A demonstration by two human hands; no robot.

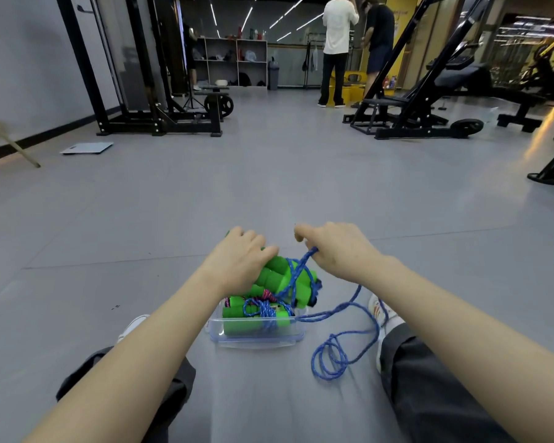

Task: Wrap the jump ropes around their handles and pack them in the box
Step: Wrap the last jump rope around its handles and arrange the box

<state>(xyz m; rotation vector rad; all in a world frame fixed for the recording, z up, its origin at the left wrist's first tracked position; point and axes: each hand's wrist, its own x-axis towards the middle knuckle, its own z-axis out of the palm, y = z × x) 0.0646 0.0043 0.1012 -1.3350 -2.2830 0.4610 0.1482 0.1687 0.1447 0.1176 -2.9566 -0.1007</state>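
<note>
My left hand grips a pair of green foam handles held just above a clear plastic box on the grey floor. My right hand pinches the blue rope where it runs up from the handles. A few turns of blue rope cross the handles. The rest of the blue rope trails right and lies in loose loops on the floor. Inside the box lie more green handles wound with blue and pink rope.
My legs in dark trousers and white shoes flank the box. Black gym machines stand far left and far right. Two people stand at the back. A flat scale lies on the floor at left.
</note>
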